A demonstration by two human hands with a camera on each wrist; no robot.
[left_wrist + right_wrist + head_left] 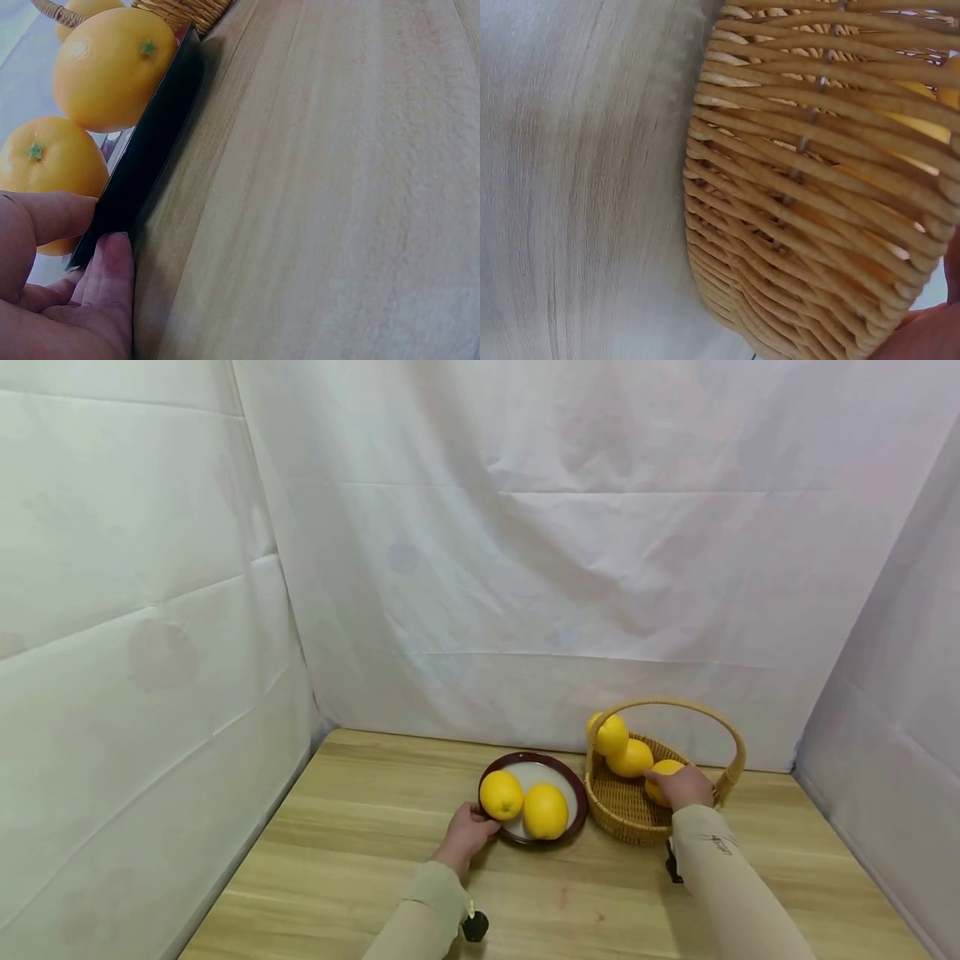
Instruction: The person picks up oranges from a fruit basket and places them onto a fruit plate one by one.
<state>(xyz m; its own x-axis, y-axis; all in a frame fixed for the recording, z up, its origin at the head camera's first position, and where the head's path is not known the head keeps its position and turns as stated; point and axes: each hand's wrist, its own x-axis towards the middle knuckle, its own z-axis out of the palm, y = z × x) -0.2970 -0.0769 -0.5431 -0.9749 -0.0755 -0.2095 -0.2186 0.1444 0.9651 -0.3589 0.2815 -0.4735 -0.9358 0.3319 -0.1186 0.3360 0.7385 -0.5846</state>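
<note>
My left hand (465,837) pinches the near left rim of a dark-rimmed plate (536,772), thumb above and fingers below. The left wrist view shows the plate's dark side (154,142) tilted in frame. Two oranges, one on the left (501,795) and one on the right (545,811), sit on the plate. Reaching over the wicker basket (630,832), my right hand (687,788) grips an orange (667,769) inside it. Woven wicker (802,180) hides most of that hand in the right wrist view.
Two more oranges, a rear one (610,734) and a front one (630,758), lie at the basket's left side. Its arched handle (675,702) rises over the opening. White cloth (525,568) hangs behind the wooden table (360,843).
</note>
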